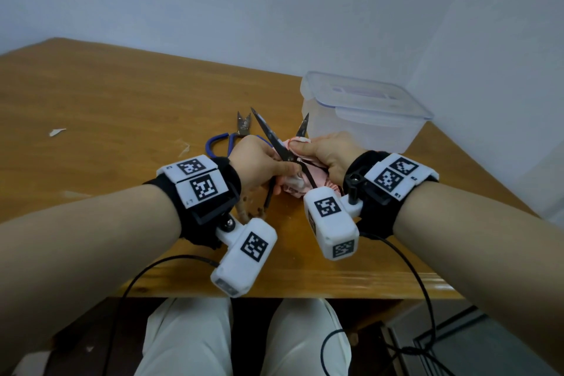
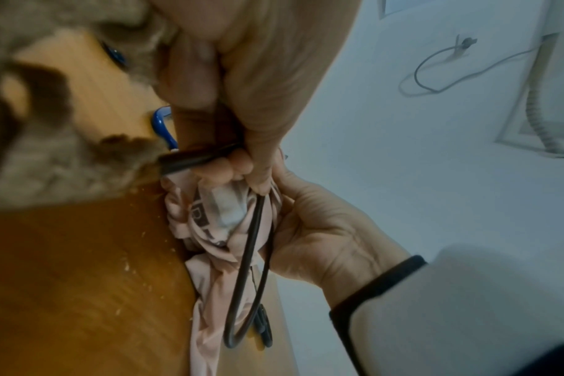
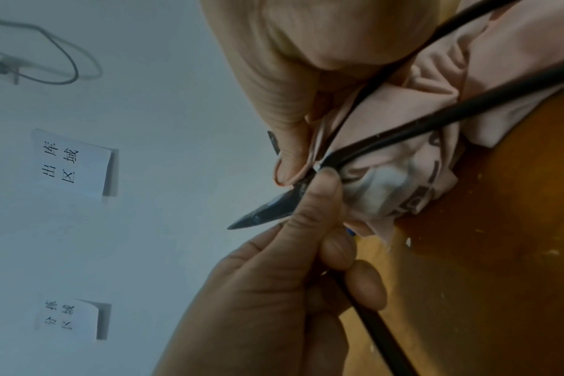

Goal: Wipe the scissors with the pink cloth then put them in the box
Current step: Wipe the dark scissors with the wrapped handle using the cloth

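Note:
Black scissors stand with blades spread, tips pointing up and away. My left hand grips them at the pivot and one handle; the thin handle loops hang toward me over the cloth. My right hand holds the bunched pink cloth and pinches it around the base of the right blade, whose tip sticks out above. In the right wrist view the right thumb presses cloth against the scissors beside the bare blade. The clear plastic box stands behind the right hand with its lid on.
Blue-handled scissors and small metal snips lie on the wooden table just behind my left hand. White scraps lie at the left. The table's right edge runs past the box, and its front edge is near my lap.

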Demonstrator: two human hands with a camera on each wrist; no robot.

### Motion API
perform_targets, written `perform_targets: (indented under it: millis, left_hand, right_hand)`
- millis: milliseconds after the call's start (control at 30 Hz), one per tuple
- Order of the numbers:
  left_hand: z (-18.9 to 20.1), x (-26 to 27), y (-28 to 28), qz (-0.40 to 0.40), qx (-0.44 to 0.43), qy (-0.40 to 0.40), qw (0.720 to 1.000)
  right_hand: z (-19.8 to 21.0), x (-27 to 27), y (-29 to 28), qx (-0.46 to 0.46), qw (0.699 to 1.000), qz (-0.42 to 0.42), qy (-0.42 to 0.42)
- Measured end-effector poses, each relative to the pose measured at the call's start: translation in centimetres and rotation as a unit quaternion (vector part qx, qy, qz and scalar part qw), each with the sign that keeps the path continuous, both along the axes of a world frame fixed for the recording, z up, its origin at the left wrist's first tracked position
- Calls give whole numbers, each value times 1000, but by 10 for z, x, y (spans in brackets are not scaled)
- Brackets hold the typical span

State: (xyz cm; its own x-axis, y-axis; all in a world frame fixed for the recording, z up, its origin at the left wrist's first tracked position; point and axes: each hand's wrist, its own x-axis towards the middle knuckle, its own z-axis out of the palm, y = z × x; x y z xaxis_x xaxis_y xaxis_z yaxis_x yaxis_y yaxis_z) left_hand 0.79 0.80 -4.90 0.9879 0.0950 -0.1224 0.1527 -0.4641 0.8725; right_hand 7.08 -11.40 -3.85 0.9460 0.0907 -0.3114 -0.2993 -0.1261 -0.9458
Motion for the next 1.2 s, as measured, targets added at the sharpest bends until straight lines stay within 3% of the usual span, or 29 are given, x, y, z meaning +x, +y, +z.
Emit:
perform_targets:
  millis: [300, 367, 500, 567, 800, 1033, 1133, 1200]
  left_hand:
    - [-2, 1, -2, -2, -37, 8, 999]
    - [-1, 0, -2, -5, -56, 11, 998]
    - [-4, -1, -2, -7, -86, 27, 996]
    - [-6, -1, -3, -9, -94, 27, 995]
    - [-10, 0, -1, -1, -115, 42, 993]
    - [-14, -4, 3, 12, -101, 51, 994]
    - [-13, -1, 4, 21, -115, 52, 992]
    - [-13, -1, 4, 22, -125, 55, 990]
  right_hand:
    - [-4, 11, -6, -11, 1000, -20, 3]
    - [0, 12, -11, -26, 1000, 11, 13]
    - [4, 13, -20, -68, 983, 149, 80]
    - [4, 11, -22, -74, 981, 162, 81]
    - [-2, 16, -20, -60, 998, 25, 11]
    - [-8, 37, -34, -25, 991, -96, -85]
    - [0, 29, -30, -34, 986, -70, -146]
    - [6, 17, -25, -89, 979, 13, -184]
